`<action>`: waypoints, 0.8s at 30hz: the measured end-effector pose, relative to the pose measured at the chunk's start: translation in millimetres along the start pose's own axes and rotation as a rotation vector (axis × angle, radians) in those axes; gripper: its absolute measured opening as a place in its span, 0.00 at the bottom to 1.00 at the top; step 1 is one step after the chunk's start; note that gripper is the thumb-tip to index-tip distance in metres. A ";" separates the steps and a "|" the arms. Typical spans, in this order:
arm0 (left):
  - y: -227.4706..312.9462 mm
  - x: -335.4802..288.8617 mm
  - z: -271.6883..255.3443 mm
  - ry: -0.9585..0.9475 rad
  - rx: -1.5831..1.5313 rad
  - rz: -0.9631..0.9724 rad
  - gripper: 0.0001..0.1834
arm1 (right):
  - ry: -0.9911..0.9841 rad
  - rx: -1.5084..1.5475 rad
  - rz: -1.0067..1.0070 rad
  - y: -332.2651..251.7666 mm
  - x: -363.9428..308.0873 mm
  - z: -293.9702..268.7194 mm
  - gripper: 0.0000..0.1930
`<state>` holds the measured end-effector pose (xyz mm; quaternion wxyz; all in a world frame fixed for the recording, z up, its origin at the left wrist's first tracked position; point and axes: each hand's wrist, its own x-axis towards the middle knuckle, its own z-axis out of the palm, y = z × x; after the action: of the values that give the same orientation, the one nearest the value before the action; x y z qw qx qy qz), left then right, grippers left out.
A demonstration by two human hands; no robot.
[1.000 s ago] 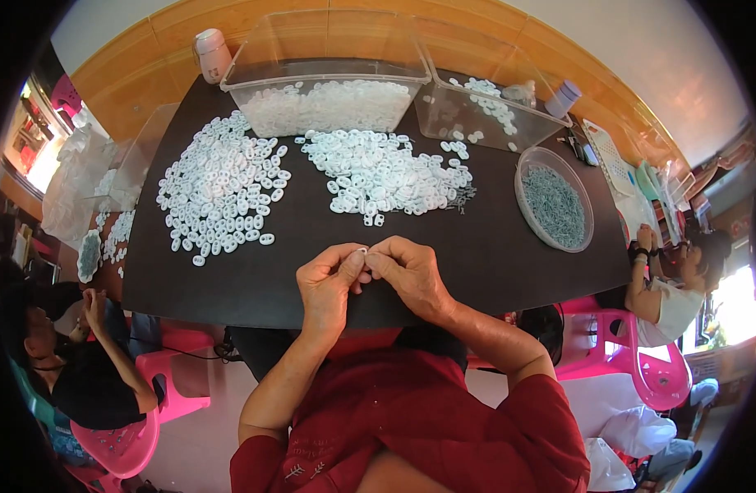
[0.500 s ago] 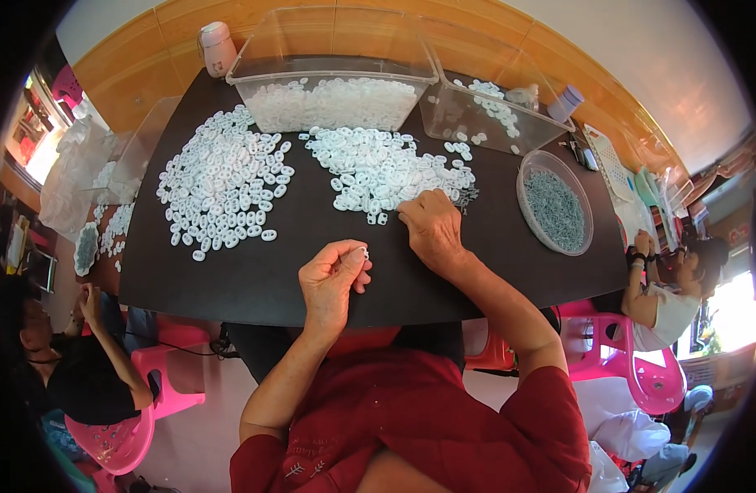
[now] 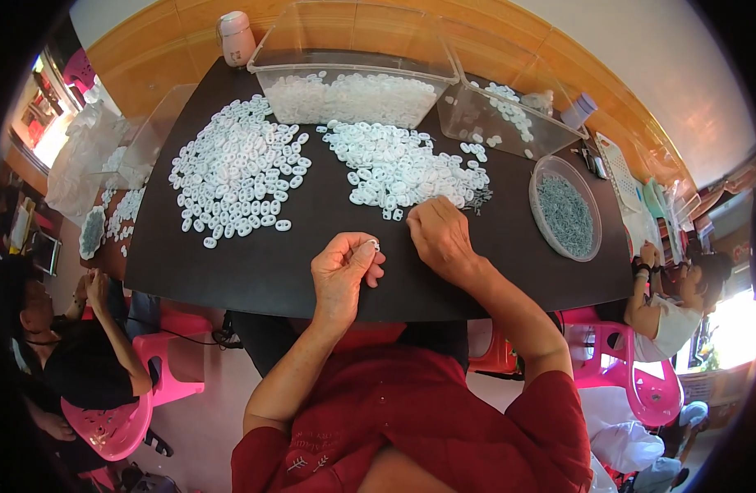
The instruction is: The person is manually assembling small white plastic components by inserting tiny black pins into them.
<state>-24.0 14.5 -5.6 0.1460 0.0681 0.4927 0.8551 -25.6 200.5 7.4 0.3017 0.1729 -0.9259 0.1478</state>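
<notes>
Between thumb and fingers of my left hand [image 3: 337,275], a small white plastic piece [image 3: 375,245] is pinched above the near part of the dark table [image 3: 312,218]. My right hand [image 3: 444,238] is closed with its fingertips curled under. Whatever it may hold is hidden. It lies just in front of a pile of white oval two-holed pieces [image 3: 394,168], beside a few small grey pieces [image 3: 481,197]. A larger pile of the same white ovals [image 3: 238,168] spreads to the left.
Behind the piles stand a clear bin of white pieces [image 3: 353,62] and another clear bin [image 3: 485,123]. A round tub [image 3: 536,215] holds small grey pieces at the right. A pink flask [image 3: 237,39] stands far left. People sit on both sides on pink chairs [image 3: 177,370].
My right hand has drawn back slightly from the white pile, toward my left hand. My left hand keeps its pinch on the white piece. The whole view has shifted a little.
</notes>
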 end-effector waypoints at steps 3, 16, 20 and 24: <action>1.8 0.3 0.7 0.007 -0.016 -0.033 0.06 | -0.082 0.352 0.256 -28.2 -0.8 -18.9 0.04; 7.6 -8.3 -1.6 -0.037 0.011 -0.050 0.07 | -0.152 0.800 0.506 -57.8 1.8 -24.1 0.06; 12.2 -10.4 -3.6 -0.051 0.050 -0.058 0.07 | -0.169 0.787 0.506 -59.9 2.6 -25.7 0.06; 12.6 -13.3 -4.3 -0.052 0.056 -0.079 0.07 | -0.150 0.770 0.459 -60.2 2.8 -26.4 0.06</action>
<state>-14.8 0.8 3.5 0.1902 0.0748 0.5149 0.8325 10.3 155.9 39.7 0.1069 0.0728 -0.8372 0.5314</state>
